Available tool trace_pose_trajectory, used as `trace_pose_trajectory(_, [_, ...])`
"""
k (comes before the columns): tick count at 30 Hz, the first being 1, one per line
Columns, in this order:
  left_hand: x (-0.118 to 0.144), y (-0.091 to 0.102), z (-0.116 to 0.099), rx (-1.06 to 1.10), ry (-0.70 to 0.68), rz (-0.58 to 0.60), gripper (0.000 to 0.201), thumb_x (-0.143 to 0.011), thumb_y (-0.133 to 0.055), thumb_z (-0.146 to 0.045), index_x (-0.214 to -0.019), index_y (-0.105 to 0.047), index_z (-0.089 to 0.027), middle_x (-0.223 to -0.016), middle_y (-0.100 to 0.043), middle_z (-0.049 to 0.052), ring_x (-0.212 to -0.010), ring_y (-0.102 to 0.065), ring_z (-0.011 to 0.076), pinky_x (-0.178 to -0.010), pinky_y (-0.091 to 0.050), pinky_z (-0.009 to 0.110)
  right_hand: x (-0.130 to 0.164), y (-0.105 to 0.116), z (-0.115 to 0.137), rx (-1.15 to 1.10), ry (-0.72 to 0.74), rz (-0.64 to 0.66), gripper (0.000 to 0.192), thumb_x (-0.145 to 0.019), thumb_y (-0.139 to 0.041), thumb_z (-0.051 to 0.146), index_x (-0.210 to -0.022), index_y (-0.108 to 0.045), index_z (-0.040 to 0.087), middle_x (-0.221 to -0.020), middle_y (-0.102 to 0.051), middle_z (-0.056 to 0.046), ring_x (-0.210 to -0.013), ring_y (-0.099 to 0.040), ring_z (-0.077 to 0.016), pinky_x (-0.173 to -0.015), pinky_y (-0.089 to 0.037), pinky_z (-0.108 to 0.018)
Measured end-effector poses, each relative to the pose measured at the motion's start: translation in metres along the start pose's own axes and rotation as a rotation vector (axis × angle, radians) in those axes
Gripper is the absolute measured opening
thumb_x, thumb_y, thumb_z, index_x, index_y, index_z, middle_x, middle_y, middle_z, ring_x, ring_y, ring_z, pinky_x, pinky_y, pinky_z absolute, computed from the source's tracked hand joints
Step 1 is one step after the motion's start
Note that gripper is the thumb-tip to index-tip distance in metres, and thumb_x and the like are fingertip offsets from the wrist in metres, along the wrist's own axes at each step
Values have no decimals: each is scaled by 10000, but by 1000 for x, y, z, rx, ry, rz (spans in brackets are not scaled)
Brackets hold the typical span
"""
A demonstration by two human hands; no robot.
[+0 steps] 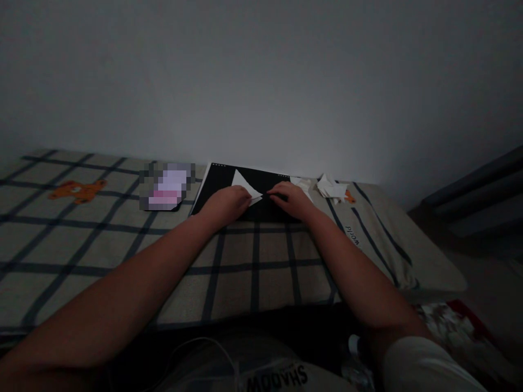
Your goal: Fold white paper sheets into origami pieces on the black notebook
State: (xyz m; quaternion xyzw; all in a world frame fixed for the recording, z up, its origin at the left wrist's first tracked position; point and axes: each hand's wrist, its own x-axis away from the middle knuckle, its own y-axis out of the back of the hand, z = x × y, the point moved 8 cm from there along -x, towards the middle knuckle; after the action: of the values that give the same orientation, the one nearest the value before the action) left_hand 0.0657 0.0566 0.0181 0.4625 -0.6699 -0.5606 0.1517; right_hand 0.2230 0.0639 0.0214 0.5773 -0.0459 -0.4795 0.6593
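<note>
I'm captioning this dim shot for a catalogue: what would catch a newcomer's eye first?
The bright white folded paper stands out on a black board by the wall, with the left hand and right hand pressing on it. Right of them lie crumpled paper scraps, all on a checked bedsheet.

The folded paper is white, the board black, and the bed cover beige with dark blue checks.
</note>
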Motion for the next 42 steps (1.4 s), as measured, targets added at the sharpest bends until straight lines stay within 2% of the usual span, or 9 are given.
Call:
trace_pose_trajectory(3, [2, -9, -18, -4, -171, 82, 324, -924, -423, -295, -1043, -699, -173, -1126, -677, 95, -1059, -612, 223, -943, -457, 334, 1, -3, -2, 5, -13, 20, 218, -905, -571, 285, -1065, -699, 211, -1021, -684, -82, -980, -594, -198, -896, -470, -398])
trace_pose_trajectory(6, [5, -12, -25, 20, -225, 94, 315, -911, -476, -309, -1095, -690, -170, -1192, -653, 105, -1106, -591, 219, -983, -442, 337, 1, -14, -1, 23, 7, 88, 244, -890, -601, 333, -1068, -707, 204, -1061, -660, -93, -1005, -577, -204, -905, -465, -405])
trace_pose_trajectory(14, [2, -1, 3, -150, 14, 43, 394, -860, -574, -423, -1135, -682, -162, -1270, -627, 122, -1180, -559, 281, -1010, -428, 390, 3, -19, -4, 27, 13, 111, 224, -881, -616, 348, -1017, -731, 212, -1087, -627, -91, -1031, -555, -200, -925, -456, -400])
trace_pose_trajectory(21, [-1, -6, 7, -79, 23, 53, 566, -782, -688, -429, -1245, -620, -111, -1276, -614, 146, -1189, -548, 302, -1035, -414, 408, 2, -17, -2, 25, -14, 129, 203, -880, -612, 320, -1005, -731, 214, -1106, -631, -95, -1057, -556, -215, -946, -447, -420])
trace_pose_trajectory(25, [-2, -4, 9, 58, -3, -50, 502, -746, -723, -273, -1222, -633, -138, -1344, -519, 134, -1237, -496, 252, -1062, -395, 364, 3, -16, -4, 51, -79, 139, 358, -874, -615, 308, -1218, -642, 212, -1185, -632, -107, -1104, -551, -237, -974, -441, -430])
trace_pose_trajectory(29, [-3, 3, 22, 233, 94, -136, 382, -746, -663, -151, -1127, -674, -168, -1180, -581, 91, -958, -605, 179, -871, -505, 321, 4, -14, -11, 83, -165, 118, 541, -857, -635, 313, -1368, -522, 175, -1280, -607, -140, -1156, -544, -270, -1009, -423, -445])
trace_pose_trajectory(35, [1, 25, 35, 458, 257, -325, 286, -758, -667, -221, -1036, -708, -167, -897, -665, 42, -780, -604, 158, -774, -492, 302, 2, -6, -21, -29, -309, 30, 325, -866, -619, 340, -1144, -691, 187, -1168, -681, -118, -1086, -606, -249, -984, -437, -433])
trace_pose_trajectory(39, [4, 20, 42, 720, 345, -377, 326, -761, -680, -287, -1053, -693, -144, -845, -684, 45, -759, -614, 162, -729, -488, 294, 2, -2, -26, -312, -423, -35, 209, -850, -618, 335, -968, -735, 208, -1025, -729, -73, -945, -648, -210, -889, -467, -393])
trace_pose_trajectory(42, [4, 17, 43, 714, 339, -377, 330, -770, -672, -317, -1052, -695, -148, -853, -688, 51, -772, -616, 169, -729, -491, 302, 4, -2, -27, -506, -471, -81, 191, -822, -628, 363, -870, -721, 203, -870, -724, -36, -826, -636, -182, -809, -465, -353])
